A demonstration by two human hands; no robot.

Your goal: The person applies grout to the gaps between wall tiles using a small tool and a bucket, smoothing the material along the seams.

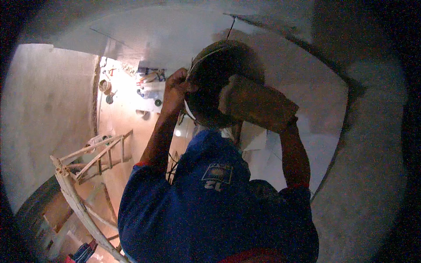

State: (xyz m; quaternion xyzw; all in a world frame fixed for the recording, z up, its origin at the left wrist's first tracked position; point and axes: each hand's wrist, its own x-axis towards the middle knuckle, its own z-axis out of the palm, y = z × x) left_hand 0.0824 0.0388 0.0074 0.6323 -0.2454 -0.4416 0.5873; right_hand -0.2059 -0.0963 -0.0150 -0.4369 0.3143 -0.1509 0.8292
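My left hand [175, 85] is closed on the near-side rim of a round, dark basin-like container [206, 65], raised in front of me. My right arm reaches up on the right, and my right hand [287, 120] grips the end of a tan-brown, roughly rectangular piece [258, 103]. That piece lies across the container's right part, its far end over the dark interior. Its exact kind is unclear, and most of my right fingers are hidden by it. My blue shirt fills the lower middle of the view.
A pale panel [315, 79] with dark seams surrounds the container. At left stand a plastered wall [52, 87] and a rough wooden frame [74, 197] of poles. Scattered tools, a small bucket [105, 86] and other items lie on the brightly lit floor beyond.
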